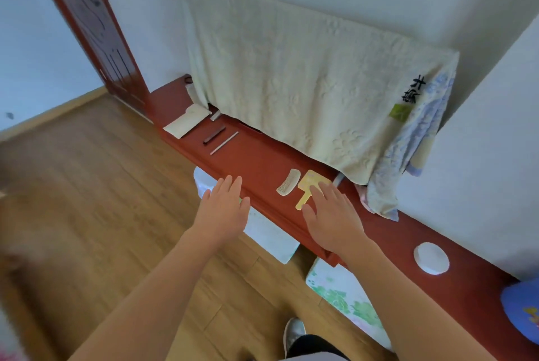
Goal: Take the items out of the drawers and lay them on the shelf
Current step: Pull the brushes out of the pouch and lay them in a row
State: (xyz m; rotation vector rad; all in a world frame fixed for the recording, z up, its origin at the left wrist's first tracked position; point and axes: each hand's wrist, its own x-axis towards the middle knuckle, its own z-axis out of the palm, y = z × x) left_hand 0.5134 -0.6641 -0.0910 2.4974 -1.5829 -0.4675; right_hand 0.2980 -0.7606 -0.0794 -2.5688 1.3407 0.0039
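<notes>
Head view of a long red shelf (256, 156) running from far left to near right along a white wall. A pale embossed towel (291, 77) drapes over a flat upright object standing on the shelf. At the towel's right edge hangs a blue-flowered cloth (408, 156) beside black handwritten characters (414, 89), too small to read, and a green label (399, 112) whose print cannot be made out. Below the shelf's near edge two drawers stand pulled out over the wooden floor (102, 185): a left drawer (271, 233) lined in white and a right drawer (341, 293) lined with a floral sheet. The left hand (226, 206) hovers flat above the shelf's near edge and the left drawer, its grip open and fingers straight, holding nothing. The right hand (332, 214) is likewise spread, its grip open. Its fingertips lie over the head of a yellow paddle-shaped item (309, 182) on the shelf; whether they touch it cannot be told. A cream comb (288, 182) lies just left of that item. Farther left lie a folded cream cloth (186, 121), a dark stick (214, 135) and a pale stick (224, 143). To the near right rest a blue cap (522, 311) and a white disc (431, 258).
</notes>
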